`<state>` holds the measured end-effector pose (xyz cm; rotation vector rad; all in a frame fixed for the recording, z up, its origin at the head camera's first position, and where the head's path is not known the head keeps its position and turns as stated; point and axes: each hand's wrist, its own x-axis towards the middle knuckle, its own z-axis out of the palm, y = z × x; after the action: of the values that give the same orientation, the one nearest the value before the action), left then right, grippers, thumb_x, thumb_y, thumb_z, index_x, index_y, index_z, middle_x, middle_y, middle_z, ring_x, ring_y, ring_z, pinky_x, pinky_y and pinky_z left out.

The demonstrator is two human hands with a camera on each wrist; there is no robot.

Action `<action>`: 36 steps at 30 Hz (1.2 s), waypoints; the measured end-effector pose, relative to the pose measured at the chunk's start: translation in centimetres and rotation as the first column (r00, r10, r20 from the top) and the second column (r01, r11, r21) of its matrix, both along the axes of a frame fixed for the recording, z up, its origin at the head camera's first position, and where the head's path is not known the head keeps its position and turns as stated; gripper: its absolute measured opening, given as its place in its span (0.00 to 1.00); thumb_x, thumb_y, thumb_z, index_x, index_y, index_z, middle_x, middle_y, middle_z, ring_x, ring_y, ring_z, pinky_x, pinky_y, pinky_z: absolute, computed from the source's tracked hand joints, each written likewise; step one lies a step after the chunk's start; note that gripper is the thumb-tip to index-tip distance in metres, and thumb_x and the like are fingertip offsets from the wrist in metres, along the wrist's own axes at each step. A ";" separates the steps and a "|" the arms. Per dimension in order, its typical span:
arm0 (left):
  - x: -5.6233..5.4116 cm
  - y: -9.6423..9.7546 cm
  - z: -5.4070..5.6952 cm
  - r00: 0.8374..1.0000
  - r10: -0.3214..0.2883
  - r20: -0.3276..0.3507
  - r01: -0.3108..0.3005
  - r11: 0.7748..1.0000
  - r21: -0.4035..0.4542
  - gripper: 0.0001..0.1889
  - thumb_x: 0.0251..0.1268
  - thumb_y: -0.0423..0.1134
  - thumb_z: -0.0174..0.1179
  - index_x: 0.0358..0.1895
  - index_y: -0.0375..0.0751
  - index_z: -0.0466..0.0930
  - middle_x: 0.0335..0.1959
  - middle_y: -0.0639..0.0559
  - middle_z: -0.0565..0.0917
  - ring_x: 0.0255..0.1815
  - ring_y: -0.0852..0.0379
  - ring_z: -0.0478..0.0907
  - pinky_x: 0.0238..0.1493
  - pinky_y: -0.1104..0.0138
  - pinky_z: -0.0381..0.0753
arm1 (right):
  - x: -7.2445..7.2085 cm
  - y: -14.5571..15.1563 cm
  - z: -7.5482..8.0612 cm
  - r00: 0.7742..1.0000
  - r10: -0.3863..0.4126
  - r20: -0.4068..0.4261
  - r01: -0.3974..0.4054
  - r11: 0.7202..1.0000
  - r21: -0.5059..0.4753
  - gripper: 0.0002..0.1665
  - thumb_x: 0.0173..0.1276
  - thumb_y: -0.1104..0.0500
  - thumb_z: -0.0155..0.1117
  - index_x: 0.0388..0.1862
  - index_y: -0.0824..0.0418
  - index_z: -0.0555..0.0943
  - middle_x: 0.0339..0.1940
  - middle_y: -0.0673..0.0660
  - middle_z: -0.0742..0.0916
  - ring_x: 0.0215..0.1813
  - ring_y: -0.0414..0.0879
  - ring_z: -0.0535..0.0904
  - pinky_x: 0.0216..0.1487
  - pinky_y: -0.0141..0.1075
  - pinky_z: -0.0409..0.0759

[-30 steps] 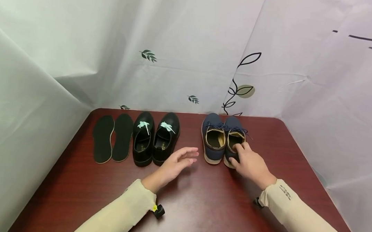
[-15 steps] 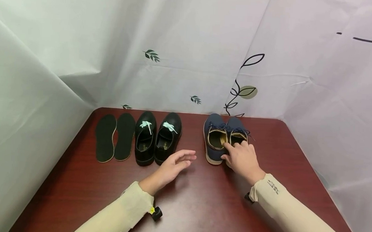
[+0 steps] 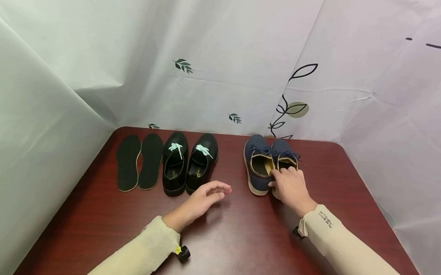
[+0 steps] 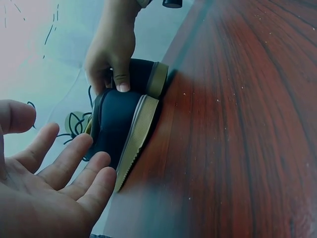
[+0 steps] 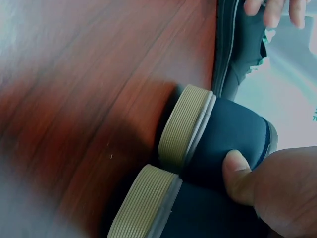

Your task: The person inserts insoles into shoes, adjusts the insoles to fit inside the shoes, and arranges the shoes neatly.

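Two navy lace-up shoes with tan soles stand side by side at the right, heels toward me: a left one (image 3: 260, 183) and a right one (image 3: 283, 147). My right hand (image 3: 291, 189) grips the pair at their heels. Its thumb (image 5: 237, 166) presses the outside back of the left navy shoe; the other fingertips are hidden at the openings. My left hand (image 3: 202, 200) hovers with relaxed, spread fingers, holding nothing, just in front of the black shoes. In the left wrist view, its fingers overlap the left navy shoe (image 4: 119, 111).
Two black shoes with pale mint laces, a left one (image 3: 174, 180) and a right one (image 3: 205, 143), stand left of centre. Beyond them lie two dark insoles, one (image 3: 128, 162) beside the other (image 3: 151, 161). White sheeting (image 3: 224, 51) walls the reddish-brown table (image 3: 238, 245).
My right hand has shifted left from the right navy shoe's heel to where both heels meet, its thumb now on the left one. The head view has turned slightly left; the left hand barely moved.
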<state>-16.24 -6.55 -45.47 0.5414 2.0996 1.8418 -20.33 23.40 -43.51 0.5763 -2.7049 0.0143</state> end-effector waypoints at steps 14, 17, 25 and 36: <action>0.3 -0.8 -0.3 0.999 -0.035 0.023 0.035 0.999 0.010 0.15 0.77 0.34 0.51 0.61 0.35 0.77 0.64 0.35 0.78 0.68 0.44 0.74 0.65 0.58 0.73 | -0.6 1.5 0.2 0.999 -0.022 0.039 0.022 1.000 0.002 0.15 0.63 0.54 0.73 0.44 0.61 0.84 0.28 0.58 0.83 0.30 0.56 0.72 0.29 0.45 0.63; 0.4 -1.1 -0.4 0.999 -0.035 0.025 0.035 0.999 0.011 0.15 0.77 0.34 0.51 0.60 0.35 0.77 0.64 0.36 0.78 0.68 0.44 0.73 0.65 0.58 0.73 | -0.6 1.7 0.3 0.999 -0.024 0.035 0.024 1.000 0.009 0.16 0.63 0.54 0.73 0.44 0.61 0.84 0.28 0.58 0.83 0.30 0.57 0.72 0.29 0.46 0.63; 0.5 -2.1 -0.7 0.999 -0.018 0.042 0.017 1.000 0.021 0.15 0.77 0.34 0.52 0.60 0.33 0.77 0.63 0.34 0.78 0.68 0.41 0.73 0.65 0.50 0.73 | -0.1 1.7 0.3 0.995 -0.044 0.086 0.043 0.999 0.021 0.25 0.63 0.51 0.73 0.57 0.57 0.82 0.35 0.59 0.84 0.35 0.57 0.74 0.35 0.46 0.63; 1.6 -3.9 -0.8 1.000 -0.024 -0.013 0.023 0.999 -0.038 0.14 0.77 0.35 0.52 0.58 0.34 0.78 0.60 0.32 0.79 0.64 0.40 0.75 0.57 0.70 0.77 | 1.0 0.7 0.6 1.000 0.003 0.014 -0.001 0.994 -0.106 0.26 0.61 0.57 0.64 0.60 0.61 0.79 0.50 0.65 0.80 0.47 0.64 0.75 0.41 0.55 0.70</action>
<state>-14.63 -10.44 -46.23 0.5680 2.1230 1.7863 -19.37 24.09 -42.89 0.5491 -2.6978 0.1623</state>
